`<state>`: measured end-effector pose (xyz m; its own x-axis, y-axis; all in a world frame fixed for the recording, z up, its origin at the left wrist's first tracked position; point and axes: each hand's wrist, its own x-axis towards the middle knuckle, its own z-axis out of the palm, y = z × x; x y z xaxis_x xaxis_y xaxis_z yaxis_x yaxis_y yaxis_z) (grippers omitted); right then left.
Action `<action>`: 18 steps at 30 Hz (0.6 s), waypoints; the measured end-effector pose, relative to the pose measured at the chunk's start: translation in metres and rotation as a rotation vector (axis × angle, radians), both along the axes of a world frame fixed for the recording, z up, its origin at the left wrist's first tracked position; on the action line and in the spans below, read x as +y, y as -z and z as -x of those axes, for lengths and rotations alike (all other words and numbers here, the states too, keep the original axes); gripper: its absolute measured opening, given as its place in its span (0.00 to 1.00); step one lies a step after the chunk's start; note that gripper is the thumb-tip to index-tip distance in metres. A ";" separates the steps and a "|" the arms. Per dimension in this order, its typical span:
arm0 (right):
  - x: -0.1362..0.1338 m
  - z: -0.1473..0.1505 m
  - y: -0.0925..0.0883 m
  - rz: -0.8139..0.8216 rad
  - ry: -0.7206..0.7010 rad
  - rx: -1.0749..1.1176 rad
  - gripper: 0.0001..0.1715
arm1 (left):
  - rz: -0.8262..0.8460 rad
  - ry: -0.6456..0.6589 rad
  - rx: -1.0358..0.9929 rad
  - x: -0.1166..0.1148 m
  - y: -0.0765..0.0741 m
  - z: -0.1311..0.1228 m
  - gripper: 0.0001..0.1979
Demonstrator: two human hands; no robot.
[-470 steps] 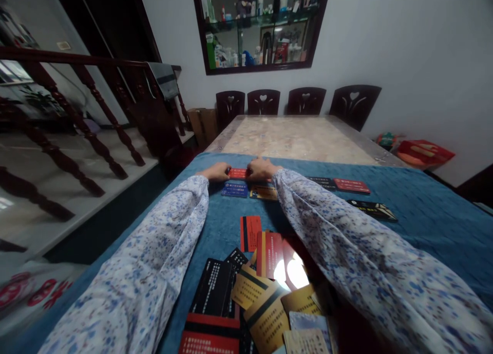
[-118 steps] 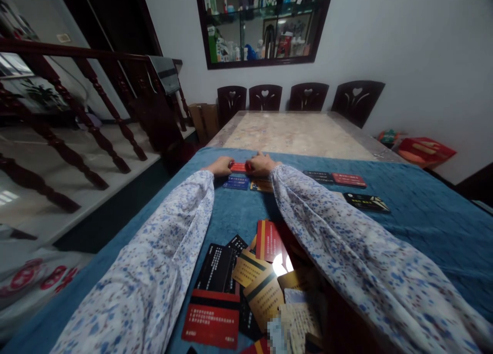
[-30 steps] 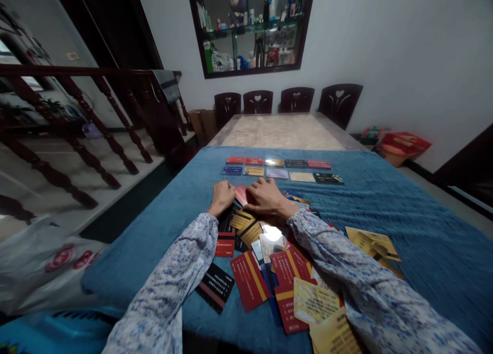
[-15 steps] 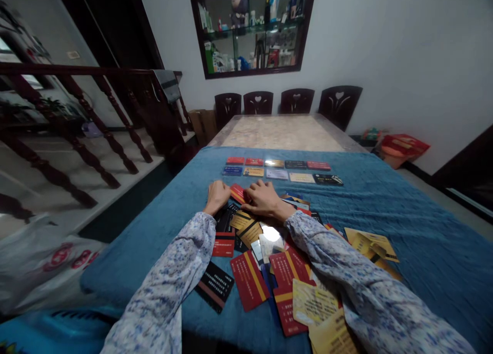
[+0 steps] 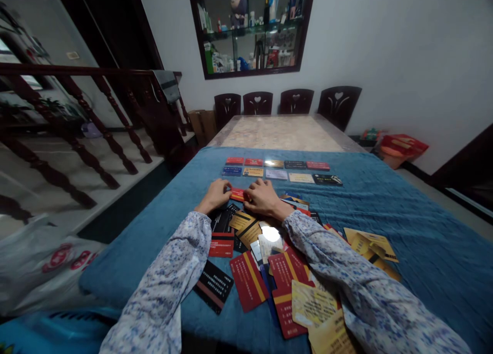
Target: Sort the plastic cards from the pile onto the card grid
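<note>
Between my two hands, a red card (image 5: 236, 194) lies level, its short ends toward my fingers. My left hand (image 5: 216, 194) pinches its left end with thumb and fingertips. The curled fingers of my right hand (image 5: 264, 197) close on its right end. Beyond them, cards are laid out in two rows, among them a blue card (image 5: 232, 171) and a white card (image 5: 276, 175). Under and in front of my wrists spreads a loose pile of cards, with gold cards (image 5: 246, 227), a black card (image 5: 214, 286) and dark red cards (image 5: 249, 281).
A blue cloth (image 5: 154, 241) covers the near part of the table (image 5: 277, 131). Dark chairs (image 5: 296, 101) stand at the far end. Gold cards (image 5: 372, 249) lie to the right, and plastic bags (image 5: 50, 261) sit at the lower left.
The red card has turned from slanted to nearly level. My left hand has shifted slightly left, and its thumb and fingers now show at the card's end.
</note>
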<state>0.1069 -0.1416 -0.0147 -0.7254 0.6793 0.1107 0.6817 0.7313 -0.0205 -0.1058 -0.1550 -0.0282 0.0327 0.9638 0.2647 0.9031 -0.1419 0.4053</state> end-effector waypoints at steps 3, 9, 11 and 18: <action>0.002 -0.002 0.000 0.007 -0.006 0.002 0.21 | -0.026 0.218 0.002 0.000 0.000 0.010 0.12; 0.006 -0.006 -0.003 0.047 -0.012 0.015 0.21 | 0.075 0.362 0.077 -0.001 -0.002 0.019 0.22; 0.006 -0.006 -0.004 0.060 -0.008 0.028 0.21 | 0.072 0.341 0.066 0.000 -0.001 0.020 0.20; 0.009 -0.008 -0.004 0.058 0.003 0.065 0.24 | -0.048 0.262 -0.002 0.000 0.001 0.021 0.13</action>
<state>0.1146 -0.1325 -0.0105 -0.7161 0.6880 0.1180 0.6797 0.7257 -0.1064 -0.1269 -0.1545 -0.0293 0.2786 0.9090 0.3099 0.8322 -0.3895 0.3946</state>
